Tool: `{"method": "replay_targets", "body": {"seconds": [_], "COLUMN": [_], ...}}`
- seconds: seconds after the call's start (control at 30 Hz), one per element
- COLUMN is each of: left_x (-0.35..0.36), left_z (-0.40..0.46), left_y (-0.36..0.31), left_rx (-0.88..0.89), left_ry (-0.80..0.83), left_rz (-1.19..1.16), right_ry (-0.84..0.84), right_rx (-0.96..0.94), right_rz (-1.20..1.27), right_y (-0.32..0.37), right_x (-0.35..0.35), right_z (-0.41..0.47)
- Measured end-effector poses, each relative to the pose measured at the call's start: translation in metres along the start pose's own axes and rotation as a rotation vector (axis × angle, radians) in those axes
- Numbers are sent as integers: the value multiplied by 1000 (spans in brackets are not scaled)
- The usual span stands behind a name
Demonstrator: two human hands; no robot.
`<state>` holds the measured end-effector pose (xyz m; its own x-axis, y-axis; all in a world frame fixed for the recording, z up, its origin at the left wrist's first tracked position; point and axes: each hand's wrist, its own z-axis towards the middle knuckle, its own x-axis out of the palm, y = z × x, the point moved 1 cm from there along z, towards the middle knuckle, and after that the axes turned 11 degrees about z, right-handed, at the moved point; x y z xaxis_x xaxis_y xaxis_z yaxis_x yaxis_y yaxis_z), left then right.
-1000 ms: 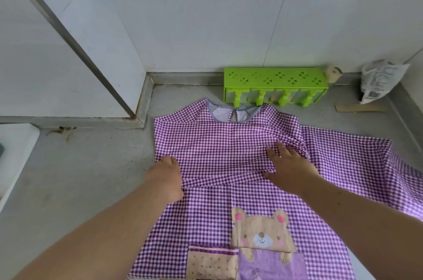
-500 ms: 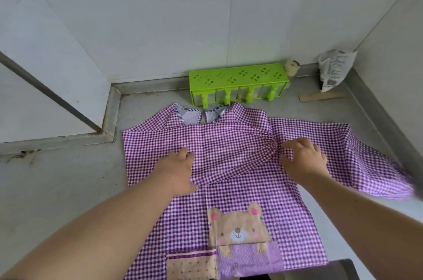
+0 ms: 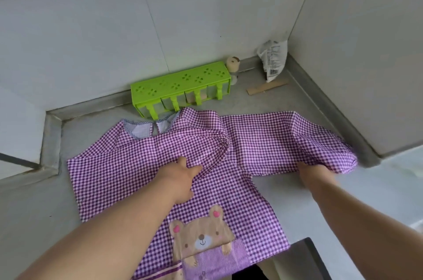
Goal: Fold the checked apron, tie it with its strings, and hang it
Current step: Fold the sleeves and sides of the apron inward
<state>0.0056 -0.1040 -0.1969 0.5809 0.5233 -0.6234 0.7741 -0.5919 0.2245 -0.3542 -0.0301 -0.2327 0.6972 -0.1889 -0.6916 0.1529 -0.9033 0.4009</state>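
Since half a second before, the right hand (image 3: 317,171) had left the gathered fold near the apron's middle and gone out to the lower edge of the right sleeve (image 3: 295,142), while the left hand (image 3: 183,176) had slid a little toward the centre of the chest.

The counter (image 3: 34,222), a pale grey surface, ran back to white tiled walls (image 3: 91,39) that met in a corner at the far right. The apron (image 3: 142,165), purple and white check, lay flat on that counter with its front up, neck opening toward the back wall and its lower part reaching the near edge. The right sleeve stretched out sideways toward the right-hand wall, its far end bunched and slightly raised. A bear patch (image 3: 201,238) sat on the lower front above a lilac pocket.

The left hand pressed down on the chest, thumb spread out on a fold of cloth, the other fingers hidden under the hand so their set could not be told. The right hand held the sleeve's lower edge, its fingers tucked beneath the cloth and out of sight.

A green plastic rack (image 3: 180,90) stood against the back wall, just behind the neck opening. Beside its right end was a small beige roll (image 3: 233,63); a crumpled printed bag (image 3: 273,59) leaned in the corner, with a flat wooden strip (image 3: 266,88) lying in front of it.
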Motion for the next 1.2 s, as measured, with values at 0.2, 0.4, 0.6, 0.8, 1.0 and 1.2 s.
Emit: {"method": "replay_targets", "body": {"seconds": [0.2, 0.4, 0.6, 0.8, 1.0, 1.2], "left_x": [-5, -10, -8, 6, 51, 138], "left_z": [5, 7, 3, -18, -45, -76], "left_y": [1, 2, 17, 51, 99, 137], "left_rx": [16, 38, 48, -65, -348, -533], "left_ry": [3, 10, -50, -246, -333, -198], "left_rz": [17, 10, -95, -444, -632, -752], "right_ry": [-162, -22, -88, 140, 449, 603], "right_rx": [-73, -184, -241, -879, -1662, -1357], "right_rz": [335, 653, 833, 434, -487, -1052], "right_y": [-2, 44, 121, 167, 139, 118], "right_x": [-22, -31, -35, 17, 124, 174], "right_z": [10, -10, -68, -152, -191, -194]}}
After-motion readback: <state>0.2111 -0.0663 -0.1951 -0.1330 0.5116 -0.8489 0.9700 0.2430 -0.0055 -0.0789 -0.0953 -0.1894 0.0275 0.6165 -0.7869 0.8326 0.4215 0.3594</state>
